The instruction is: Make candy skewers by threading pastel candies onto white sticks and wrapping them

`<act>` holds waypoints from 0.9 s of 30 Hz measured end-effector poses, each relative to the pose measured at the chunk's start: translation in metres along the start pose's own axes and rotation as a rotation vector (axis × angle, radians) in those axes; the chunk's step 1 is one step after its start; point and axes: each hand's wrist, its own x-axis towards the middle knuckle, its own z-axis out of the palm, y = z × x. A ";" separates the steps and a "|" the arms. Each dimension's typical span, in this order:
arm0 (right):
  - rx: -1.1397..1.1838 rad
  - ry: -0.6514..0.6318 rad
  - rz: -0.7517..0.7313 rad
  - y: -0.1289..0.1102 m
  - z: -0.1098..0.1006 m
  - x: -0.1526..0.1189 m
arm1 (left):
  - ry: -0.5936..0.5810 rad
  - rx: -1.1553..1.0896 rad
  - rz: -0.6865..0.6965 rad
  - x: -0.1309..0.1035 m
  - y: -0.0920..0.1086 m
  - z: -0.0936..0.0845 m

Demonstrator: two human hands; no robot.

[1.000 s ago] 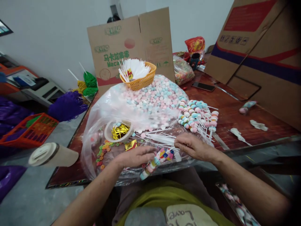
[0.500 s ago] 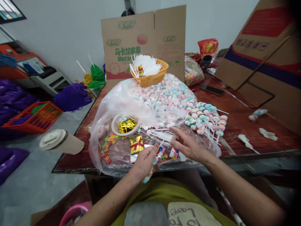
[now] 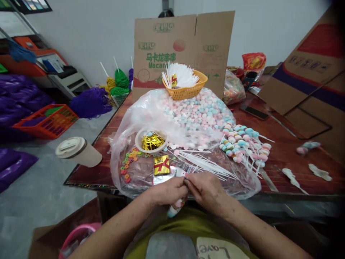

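My left hand (image 3: 170, 190) is closed round a wrapped candy skewer (image 3: 176, 207), whose lower end hangs at the table's front edge. Against it, my right hand (image 3: 206, 187) is closed, fingertips pinched at the skewer's top; what they grip is too small to make out. Behind my hands lie loose white sticks (image 3: 207, 164) on a clear plastic bag (image 3: 137, 176). Gold twist ties (image 3: 152, 141) fill a round bowl (image 3: 138, 139), with a gold packet (image 3: 161, 164) in front of it. Ring candies (image 3: 126, 166) curve along the left. Finished skewers (image 3: 246, 144) are piled at the right.
Pastel candies (image 3: 199, 111) spread behind, below an orange basket (image 3: 185, 92) of white sticks. A cardboard box (image 3: 183, 43) stands at the back, another (image 3: 309, 72) at the right. A cup (image 3: 81, 153) is at the left edge; a phone (image 3: 254, 112) lies at the back right.
My right hand has come in from the right to meet my left hand, its fingers now pinched. The camera view has shifted, so the table appears further right.
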 end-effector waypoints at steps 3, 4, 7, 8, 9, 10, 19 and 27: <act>-0.312 0.167 -0.238 0.002 -0.011 0.006 | 0.031 -0.225 -0.152 0.005 -0.004 -0.001; -0.343 0.139 -0.342 0.003 -0.012 0.007 | 0.041 -0.261 -0.162 0.004 -0.004 -0.002; -0.365 -0.085 -0.570 0.003 -0.007 0.006 | -0.078 -0.230 -0.094 -0.001 0.000 -0.009; -0.373 -0.148 -0.583 0.002 -0.003 0.005 | -0.160 -0.198 -0.088 -0.004 0.002 -0.012; -0.374 -0.201 -0.575 0.002 0.001 0.003 | -0.236 -0.149 -0.086 -0.007 0.004 -0.015; -0.353 -0.255 -0.558 0.001 0.005 0.002 | -0.282 -0.073 -0.071 -0.010 0.005 -0.017; 0.206 -0.536 -0.154 -0.013 0.034 0.030 | 0.501 1.138 0.558 -0.043 -0.031 -0.027; -0.036 -0.464 -0.134 -0.024 0.043 0.208 | 1.082 -0.445 0.102 -0.069 -0.072 -0.039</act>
